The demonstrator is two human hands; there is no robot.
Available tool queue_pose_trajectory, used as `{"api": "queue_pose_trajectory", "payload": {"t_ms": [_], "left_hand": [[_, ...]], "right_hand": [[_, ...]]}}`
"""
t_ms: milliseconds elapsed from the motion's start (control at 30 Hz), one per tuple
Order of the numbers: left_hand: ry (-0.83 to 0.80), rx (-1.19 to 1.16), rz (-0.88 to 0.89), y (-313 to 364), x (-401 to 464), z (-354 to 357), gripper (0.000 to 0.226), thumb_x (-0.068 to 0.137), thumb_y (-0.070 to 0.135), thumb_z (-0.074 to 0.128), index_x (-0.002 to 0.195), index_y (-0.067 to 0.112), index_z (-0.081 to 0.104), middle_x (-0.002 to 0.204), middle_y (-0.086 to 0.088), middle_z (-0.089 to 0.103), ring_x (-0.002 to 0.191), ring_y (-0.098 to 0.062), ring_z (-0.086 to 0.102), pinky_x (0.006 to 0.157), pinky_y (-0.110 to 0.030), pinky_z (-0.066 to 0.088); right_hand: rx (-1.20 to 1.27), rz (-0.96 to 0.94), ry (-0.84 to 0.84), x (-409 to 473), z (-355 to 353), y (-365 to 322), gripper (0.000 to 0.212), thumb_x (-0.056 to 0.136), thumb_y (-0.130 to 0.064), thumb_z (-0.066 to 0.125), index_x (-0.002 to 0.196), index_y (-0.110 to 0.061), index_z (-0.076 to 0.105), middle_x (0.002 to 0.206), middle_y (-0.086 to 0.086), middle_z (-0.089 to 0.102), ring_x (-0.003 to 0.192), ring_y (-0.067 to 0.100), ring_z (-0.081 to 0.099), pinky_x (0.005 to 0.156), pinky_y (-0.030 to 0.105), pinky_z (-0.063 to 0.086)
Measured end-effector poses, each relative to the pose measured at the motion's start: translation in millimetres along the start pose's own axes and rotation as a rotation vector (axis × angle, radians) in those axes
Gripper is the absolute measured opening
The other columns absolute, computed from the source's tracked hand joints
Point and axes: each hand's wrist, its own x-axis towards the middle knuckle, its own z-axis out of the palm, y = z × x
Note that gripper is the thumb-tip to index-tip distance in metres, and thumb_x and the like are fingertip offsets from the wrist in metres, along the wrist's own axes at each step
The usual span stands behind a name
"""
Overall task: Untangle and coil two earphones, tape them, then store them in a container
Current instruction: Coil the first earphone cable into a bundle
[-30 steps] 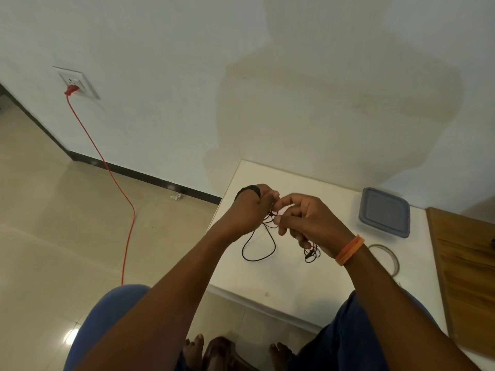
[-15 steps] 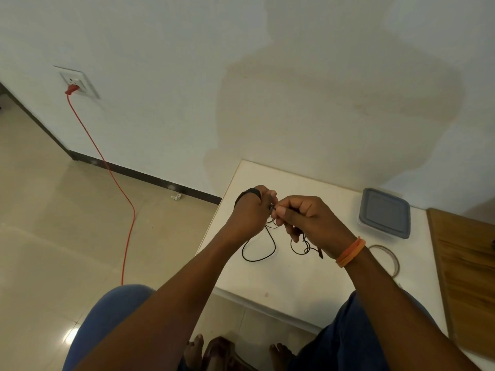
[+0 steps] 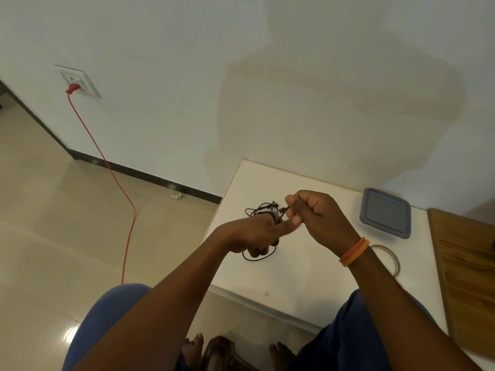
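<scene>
Over the white table my left hand grips a black earphone cable, a loop of which hangs below the fingers. More black cable loops stick out past that hand towards the wall. My right hand is curled into a fist just right of it and pinches the end of the black cable between thumb and finger. A grey-lidded container sits shut at the table's back right. A roll of clear tape lies on the table beside my right wrist.
A wooden surface adjoins the table on the right. On the left a red cord runs from a wall socket down across the tiled floor. A small white object lies by the skirting. My knees and bare feet show below.
My left hand has dropped lower and turned, with its loop following. My right hand rose slightly and closed into a fist on the cable end; the dangling bundle beneath it is gone from view.
</scene>
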Motion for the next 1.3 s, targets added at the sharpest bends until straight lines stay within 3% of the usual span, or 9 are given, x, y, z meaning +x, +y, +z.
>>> {"api": "queue_pose_trajectory", "payload": {"t_ms": [133,333,500,667,800,900,1067,1167,1300], "left_hand": [[-0.041,0.104,-0.043,-0.8,0.3,3.6,0.067,0.084,0.071,0.054,0.108,0.008,0.056,0.080,-0.004,0.055,0.037,-0.007,0.044,0.040,-0.017,0.038],[-0.126,-0.047,0.066,10.6,-3.3,14.3,0.049,0.080,0.061,0.061,0.085,0.013,0.059,0.058,0.000,0.054,0.039,-0.009,0.035,0.042,-0.020,0.029],[-0.330,-0.255,0.081,21.3,-12.4,18.2,0.062,0.088,0.068,0.038,0.085,0.009,0.060,0.052,-0.006,0.057,0.028,-0.007,0.023,0.036,-0.017,0.018],[-0.568,-0.569,0.269,23.4,-14.7,10.3,0.066,0.097,0.060,0.027,0.090,0.004,0.062,0.085,-0.018,0.075,0.024,-0.009,0.041,0.032,-0.012,0.032],[-0.604,-0.949,0.476,27.8,-17.4,0.3,0.056,0.096,0.051,0.036,0.114,0.010,0.069,0.108,-0.017,0.073,0.064,-0.024,0.074,0.052,-0.027,0.059],[-0.519,-1.217,0.540,31.9,-16.0,-4.0,0.053,0.098,0.043,0.039,0.129,0.004,0.057,0.124,-0.021,0.066,0.088,-0.032,0.074,0.064,-0.033,0.063],[-0.170,-1.373,0.604,31.8,-12.6,-13.8,0.046,0.099,0.015,0.048,0.142,0.003,0.036,0.130,-0.027,0.060,0.112,-0.043,0.064,0.082,-0.036,0.060],[0.005,-1.371,0.602,30.7,-12.3,-21.3,0.058,0.088,-0.002,0.059,0.141,0.008,0.037,0.129,-0.026,0.061,0.113,-0.045,0.063,0.082,-0.037,0.060],[0.335,-1.128,0.548,27.6,-6.3,-20.1,0.041,0.099,-0.003,0.050,0.137,0.010,0.041,0.127,-0.022,0.061,0.106,-0.041,0.068,0.086,-0.041,0.059]], "right_hand": [[-0.050,-0.031,-0.001,-0.2,1.3,0.1,0.036,0.098,-0.033,0.053,0.068,-0.016,0.064,0.067,-0.006,0.066,0.060,0.024,0.054,0.058,0.030,0.045],[-0.081,-0.019,0.031,3.5,-0.7,3.3,0.038,0.092,-0.043,0.055,0.070,-0.016,0.068,0.068,-0.005,0.068,0.065,0.023,0.061,0.063,0.036,0.050],[0.082,0.036,-0.012,2.6,-0.6,1.4,0.034,0.090,-0.039,0.063,0.069,-0.014,0.069,0.063,-0.007,0.066,0.056,0.006,0.057,0.053,0.018,0.045],[0.393,0.243,-0.083,3.5,3.4,-3.6,0.019,0.087,-0.017,0.066,0.069,-0.011,0.066,0.067,0.000,0.069,0.065,0.015,0.065,0.060,0.024,0.050],[0.735,0.278,-0.238,-1.0,10.9,-9.2,0.014,0.086,-0.018,0.051,0.078,-0.017,0.062,0.061,-0.007,0.063,0.053,0.007,0.060,0.054,0.022,0.048],[0.484,0.306,-0.086,-0.4,20.5,-10.8,0.013,0.080,-0.026,0.050,0.068,-0.023,0.055,0.051,-0.011,0.051,0.048,0.008,0.046,0.048,0.021,0.038],[0.472,0.298,-0.203,-3.0,25.6,-8.3,0.031,0.096,-0.025,0.059,0.065,-0.019,0.063,0.059,0.001,0.050,0.047,0.011,0.035,0.043,0.023,0.031],[0.422,0.283,-0.261,-3.3,27.2,-10.3,0.029,0.096,-0.027,0.059,0.069,-0.019,0.068,0.060,0.003,0.052,0.044,0.012,0.039,0.043,0.024,0.035],[0.242,0.265,-0.294,-4.5,25.6,-12.4,0.023,0.094,-0.025,0.063,0.074,-0.025,0.073,0.059,0.001,0.058,0.042,0.015,0.051,0.042,0.024,0.043]]}}
